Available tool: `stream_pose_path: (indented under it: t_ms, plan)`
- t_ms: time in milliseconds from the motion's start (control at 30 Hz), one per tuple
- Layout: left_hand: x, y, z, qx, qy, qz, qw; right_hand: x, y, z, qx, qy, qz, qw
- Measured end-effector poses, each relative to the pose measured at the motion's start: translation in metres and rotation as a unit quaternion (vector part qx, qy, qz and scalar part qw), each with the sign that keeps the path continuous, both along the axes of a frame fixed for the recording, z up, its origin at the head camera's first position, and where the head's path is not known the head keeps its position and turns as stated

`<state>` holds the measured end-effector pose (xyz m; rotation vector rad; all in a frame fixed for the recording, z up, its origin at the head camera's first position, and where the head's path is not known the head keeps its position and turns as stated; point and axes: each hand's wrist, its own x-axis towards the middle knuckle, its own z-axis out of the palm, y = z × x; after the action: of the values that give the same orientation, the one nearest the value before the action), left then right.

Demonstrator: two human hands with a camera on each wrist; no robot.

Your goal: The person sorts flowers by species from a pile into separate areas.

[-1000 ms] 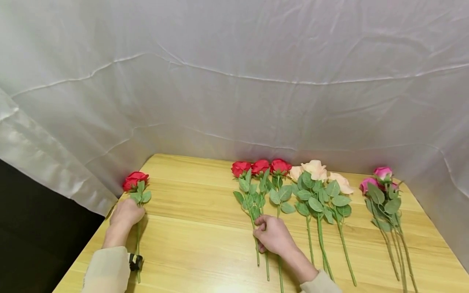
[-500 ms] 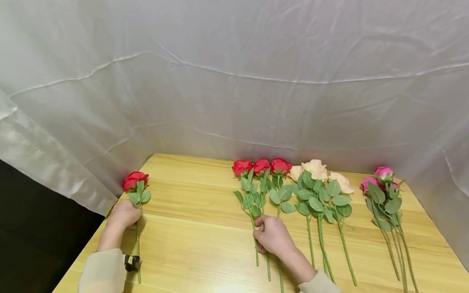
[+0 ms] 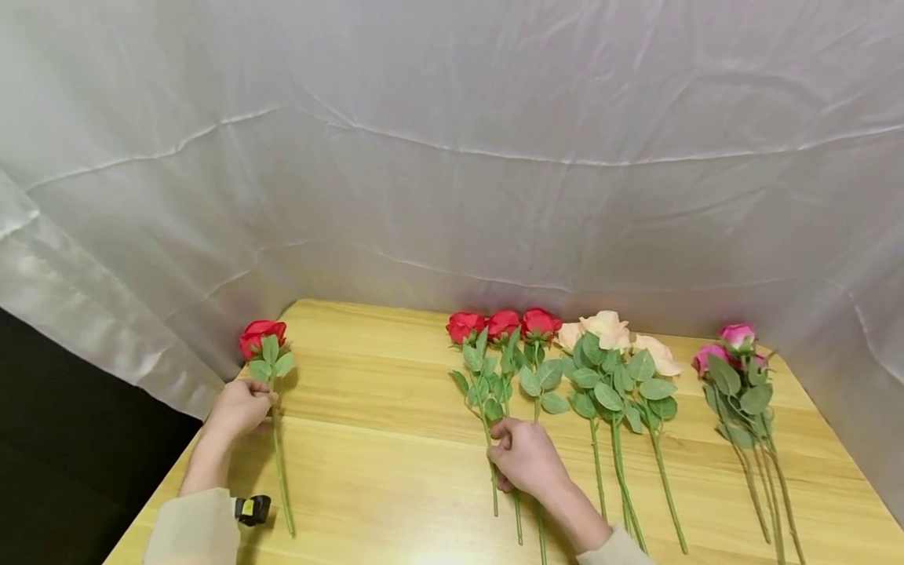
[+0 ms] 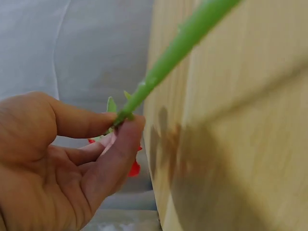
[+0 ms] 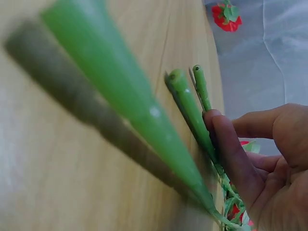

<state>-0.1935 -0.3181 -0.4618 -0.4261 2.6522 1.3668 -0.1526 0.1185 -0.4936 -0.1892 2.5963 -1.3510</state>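
My left hand [image 3: 243, 406] pinches the green stem of a single red rose [image 3: 263, 339] at the table's left side. The left wrist view shows the stem [image 4: 168, 60] between thumb and fingertips, raised off the wood with its shadow apart from it. Further right, my right hand [image 3: 528, 455] lies over the stems of several red roses [image 3: 504, 323] lying side by side. In the right wrist view, its thumb and index finger close on the farthest stem [image 5: 201, 86]; two other stems lie beside it. The exact contact is partly hidden by the thumb.
Peach roses [image 3: 606, 329] lie just right of the red ones, their leaves overlapping. Magenta roses [image 3: 738, 337] lie at the far right of the wooden table [image 3: 381, 471]. A pale cloth [image 3: 452, 196] hangs behind and along the sides. A dark area borders the left edge.
The left hand has raised the single red rose slightly, and its stem's lower end has swung right. The right hand has stayed almost still over the stems.
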Motion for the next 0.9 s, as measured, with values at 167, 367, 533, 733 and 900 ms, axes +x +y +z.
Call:
stream_pose_path:
  t_ms: [167,367,533,733,900]
  plan:
    - [0.005,0.008,0.005,0.021,0.027,0.014,0.9993,0.003,0.001,0.002,-0.042,0.001,-0.033,0.9986]
    - [0.010,0.022,0.010,0.054,0.064,0.036,0.9958,0.001,0.002,0.009,-0.115,0.039,-0.086,0.9889]
    - [0.013,0.035,0.014,0.106,0.078,0.058,0.9896,-0.002,-0.001,0.017,-0.166,0.062,-0.096,0.9794]
    - [0.010,0.056,0.023,0.173,0.094,0.073,0.9778,-0.009,-0.009,0.022,-0.170,0.077,-0.090,0.9783]
    - [0.007,0.075,0.029,0.210,0.105,0.073,0.9693,-0.016,-0.017,0.022,-0.160,0.088,-0.076,0.9802]
